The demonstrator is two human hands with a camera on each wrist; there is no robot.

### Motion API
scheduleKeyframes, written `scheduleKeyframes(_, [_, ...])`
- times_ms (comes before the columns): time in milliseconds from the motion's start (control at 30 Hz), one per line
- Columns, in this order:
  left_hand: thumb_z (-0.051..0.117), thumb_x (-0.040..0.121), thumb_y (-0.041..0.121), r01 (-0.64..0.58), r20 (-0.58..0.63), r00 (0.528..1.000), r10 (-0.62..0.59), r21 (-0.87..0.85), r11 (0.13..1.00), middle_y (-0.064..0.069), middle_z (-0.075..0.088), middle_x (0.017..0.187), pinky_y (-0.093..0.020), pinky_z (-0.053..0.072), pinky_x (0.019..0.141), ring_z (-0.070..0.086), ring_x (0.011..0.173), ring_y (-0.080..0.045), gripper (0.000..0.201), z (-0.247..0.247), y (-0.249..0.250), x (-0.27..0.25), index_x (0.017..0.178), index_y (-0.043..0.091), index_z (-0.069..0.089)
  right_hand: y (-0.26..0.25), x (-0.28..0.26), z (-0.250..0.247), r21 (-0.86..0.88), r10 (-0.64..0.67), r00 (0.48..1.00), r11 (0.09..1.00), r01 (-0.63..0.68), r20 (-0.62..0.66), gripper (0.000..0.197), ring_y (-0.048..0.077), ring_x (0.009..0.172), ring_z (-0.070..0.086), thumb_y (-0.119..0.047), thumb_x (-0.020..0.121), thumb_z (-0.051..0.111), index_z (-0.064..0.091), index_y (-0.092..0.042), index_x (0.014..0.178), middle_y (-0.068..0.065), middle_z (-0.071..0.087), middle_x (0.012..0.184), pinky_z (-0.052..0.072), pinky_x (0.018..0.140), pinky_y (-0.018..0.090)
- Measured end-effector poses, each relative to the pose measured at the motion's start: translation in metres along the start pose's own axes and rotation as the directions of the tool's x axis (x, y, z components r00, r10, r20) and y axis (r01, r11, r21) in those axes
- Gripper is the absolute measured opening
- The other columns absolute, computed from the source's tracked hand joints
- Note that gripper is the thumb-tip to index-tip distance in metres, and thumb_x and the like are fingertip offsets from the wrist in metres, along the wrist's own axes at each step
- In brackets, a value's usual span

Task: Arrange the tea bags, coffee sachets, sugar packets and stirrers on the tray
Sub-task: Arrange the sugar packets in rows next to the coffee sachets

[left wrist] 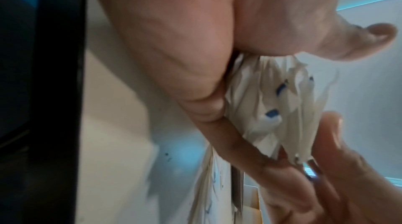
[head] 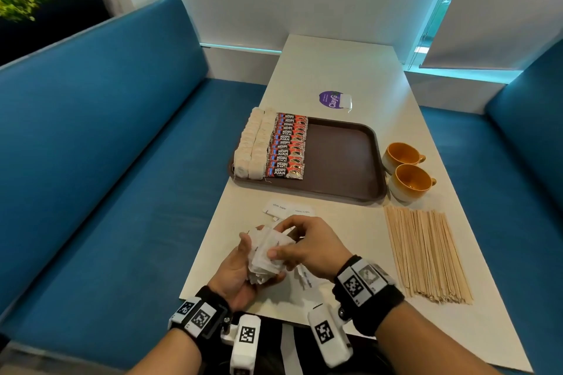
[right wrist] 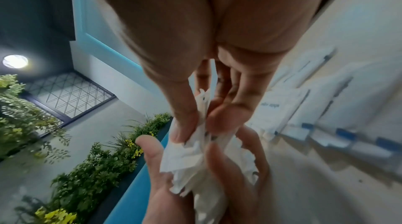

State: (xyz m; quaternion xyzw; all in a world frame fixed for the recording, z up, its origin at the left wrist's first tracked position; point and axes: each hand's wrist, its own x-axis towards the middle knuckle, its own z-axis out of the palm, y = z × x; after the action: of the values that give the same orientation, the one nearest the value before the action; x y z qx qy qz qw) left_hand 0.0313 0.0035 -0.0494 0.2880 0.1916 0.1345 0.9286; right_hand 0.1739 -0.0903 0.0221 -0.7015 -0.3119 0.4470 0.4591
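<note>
A person's left hand (head: 240, 271) cups a loose bundle of white sugar packets (head: 265, 256) above the near edge of the surface (head: 350, 70), palm up and fingers curled around the stack, while the right hand (head: 307, 248) reaches across from the other side, thumb and fingertips pinching the top packets, apparently to square them into one pile before they go to the tray (head: 341, 161). The right wrist view shows that pinch closing on a crumpled paper edge. More sugar packets (head: 289, 211) lie flat on the surface just beyond the hands, and a few rest under the right wrist. On the brown tray, two columns of tea bags (head: 253, 146) fill the left edge, with a column of red Kopi Juan coffee sachets (head: 288, 146) hard against them; the right half is bare, likely kept for sugar and stirrers. The wooden stirrers (head: 426, 253) lie fanned on the surface to the right, untouched, near two orange cups (head: 406, 170).
</note>
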Motion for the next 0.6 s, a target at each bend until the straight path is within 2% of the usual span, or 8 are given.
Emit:
scheduleKeyframes(100, [0.095,0.035,0.063,0.026,0.023,0.999,-0.025,-0.059,0.998,-0.021,0.069,0.126,-0.043,0.064,0.074,0.073,0.102,-0.034,0.097,0.002,0.001,-0.001,0.117,0.013,0.077,0.007,0.005,0.002,-0.075,-0.006,0.994,0.997,-0.003,-0.109,0.047,0.019,0.059,0.057,-0.019,0.059,0.1,0.064,-0.015,0.089,0.009,0.061,0.078,0.051,0.051,0.032])
scheduleKeyframes(133, [0.099,0.031,0.057,0.029,0.014,1.0,-0.028,-0.076,0.997,-0.023,0.07,0.122,-0.045,0.064,0.072,0.074,0.098,-0.035,0.098,0.001,0.001,-0.001,0.114,0.009,0.077,0.008,0.005,0.002,-0.095,-0.014,0.991,0.995,0.001,-0.136,0.049,0.017,0.061,0.055,-0.023,0.055,0.101,0.063,-0.017,0.085,0.006,0.059,0.077,0.052,0.053,0.034])
scheduleKeyframes(200, [0.103,0.031,0.048,0.04,-0.034,0.999,-0.042,-0.067,0.997,-0.025,0.07,0.118,-0.045,0.064,0.064,0.074,0.093,-0.036,0.106,-0.002,-0.001,0.0,0.121,0.002,0.071,0.01,0.004,0.001,-0.109,-0.034,0.987,0.994,0.017,-0.157,0.047,0.016,0.06,0.055,-0.026,0.052,0.102,0.066,-0.018,0.081,0.002,0.06,0.078,0.053,0.055,0.036])
scheduleKeyframes(267, [0.102,0.035,0.05,0.039,-0.083,0.996,-0.041,-0.025,0.999,-0.023,0.07,0.115,-0.041,0.063,0.06,0.073,0.09,-0.033,0.113,-0.005,-0.003,0.002,0.129,0.001,0.063,0.008,0.002,0.002,-0.099,-0.051,0.988,0.994,0.036,-0.143,0.043,0.016,0.056,0.057,-0.024,0.054,0.102,0.068,-0.017,0.08,-0.001,0.062,0.077,0.054,0.053,0.033])
scheduleKeyframes(333, [0.102,0.037,0.05,0.038,-0.096,0.995,-0.038,-0.005,0.999,-0.019,0.071,0.106,-0.037,0.062,0.057,0.073,0.083,-0.029,0.11,-0.006,-0.004,0.002,0.127,0.001,0.063,0.006,-0.001,0.005,-0.133,-0.069,0.989,0.99,0.052,-0.132,0.04,0.012,0.055,0.057,-0.024,0.055,0.101,0.07,-0.019,0.08,-0.003,0.063,0.076,0.053,0.053,0.03])
scheduleKeyframes(467, [0.105,0.03,0.039,0.045,-0.088,0.995,-0.042,0.035,0.998,-0.012,0.071,0.079,-0.033,0.06,0.051,0.07,0.064,-0.021,0.082,-0.001,-0.003,0.0,0.097,0.003,0.073,0.0,-0.005,0.008,-0.25,-0.143,0.984,0.961,0.114,-0.103,0.037,0.002,0.06,0.054,-0.029,0.056,0.1,0.073,-0.024,0.081,-0.006,0.064,0.073,0.053,0.06,0.025])
scheduleKeyframes(533, [0.104,0.029,0.037,0.046,-0.095,0.995,-0.041,0.047,0.998,-0.011,0.069,0.075,-0.033,0.058,0.049,0.068,0.06,-0.02,0.072,0.002,-0.001,-0.002,0.088,0.006,0.076,-0.004,-0.006,0.003,-0.207,-0.168,0.985,0.965,0.16,-0.025,0.035,0.003,0.06,0.057,-0.031,0.061,0.098,0.075,-0.021,0.085,-0.003,0.068,0.073,0.051,0.06,0.023])
scheduleKeyframes(600, [0.103,0.034,0.034,0.033,-0.09,0.995,-0.031,0.023,0.999,-0.012,0.07,0.083,-0.032,0.056,0.047,0.067,0.061,-0.021,0.076,0.002,0.0,-0.003,0.1,0.01,0.074,-0.007,-0.001,-0.01,-0.145,-0.16,0.987,0.977,0.154,-0.03,0.029,0.007,0.06,0.06,-0.031,0.071,0.093,0.075,-0.016,0.089,0.003,0.073,0.077,0.049,0.058,0.02])
